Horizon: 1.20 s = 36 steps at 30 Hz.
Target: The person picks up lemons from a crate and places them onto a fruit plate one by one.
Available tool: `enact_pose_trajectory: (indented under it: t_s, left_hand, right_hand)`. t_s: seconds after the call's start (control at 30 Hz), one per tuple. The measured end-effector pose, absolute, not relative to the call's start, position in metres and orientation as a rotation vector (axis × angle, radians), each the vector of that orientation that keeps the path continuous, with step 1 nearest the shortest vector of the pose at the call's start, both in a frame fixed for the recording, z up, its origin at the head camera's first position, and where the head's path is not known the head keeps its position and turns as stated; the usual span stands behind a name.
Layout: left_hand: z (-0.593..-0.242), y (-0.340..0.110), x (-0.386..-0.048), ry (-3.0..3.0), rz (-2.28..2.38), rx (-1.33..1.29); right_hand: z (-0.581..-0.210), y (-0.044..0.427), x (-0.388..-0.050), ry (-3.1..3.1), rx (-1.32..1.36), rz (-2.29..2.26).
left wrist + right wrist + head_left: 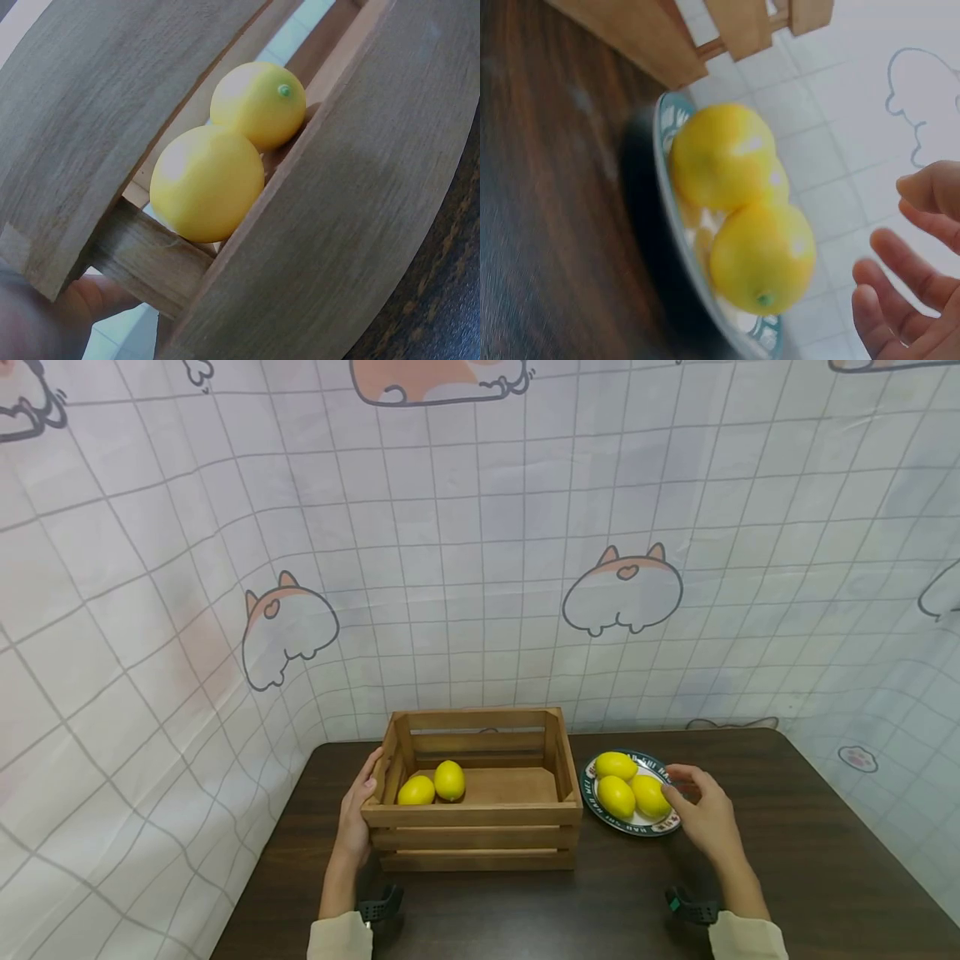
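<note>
At the left, the left hand (357,814) lies with fingers rather straight along the outer left end of the wooden crate (474,837); it touches this end but does not appear to clench it. I think that a light, even pressure is best here, so that the crate does not slide on the dark table (810,827). Inside the crate, in its left part, are a left lemon (416,791) and, just beside it, a second lemon (450,780); the right part of the floor has good room. To the right of the crate is the plate (633,830), with a far lemon (616,766), a near-left lemon (616,797) and a right-hand lemon (650,797) close together. At its right edge the right hand (708,814) is released, its fingers spread and bent loosely, holding nothing, near the right-hand lemon. This lemon seems the easiest to reach. For a sure hold, thumb and fingers should close around its middle from opposite sides, and the lift should be straight up, otherwise the neighbours may roll or the plate may tip.
</note>
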State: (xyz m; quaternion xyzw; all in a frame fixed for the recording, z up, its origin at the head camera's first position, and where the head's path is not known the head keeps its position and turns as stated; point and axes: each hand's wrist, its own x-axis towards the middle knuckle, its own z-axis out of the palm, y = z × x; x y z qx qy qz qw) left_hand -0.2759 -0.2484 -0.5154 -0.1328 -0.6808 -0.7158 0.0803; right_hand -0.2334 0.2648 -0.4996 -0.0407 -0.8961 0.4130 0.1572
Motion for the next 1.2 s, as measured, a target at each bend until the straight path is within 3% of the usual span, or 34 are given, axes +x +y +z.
enact_pose_trajectory:
  t_s: [1.2]
  left_hand:
    - [-0.516, -0.248, -0.276, -2.036, -2.138, -0.374]
  right_hand:
    - [-0.443, 0.185, -0.214, -2.219, 0.553, 1.685]
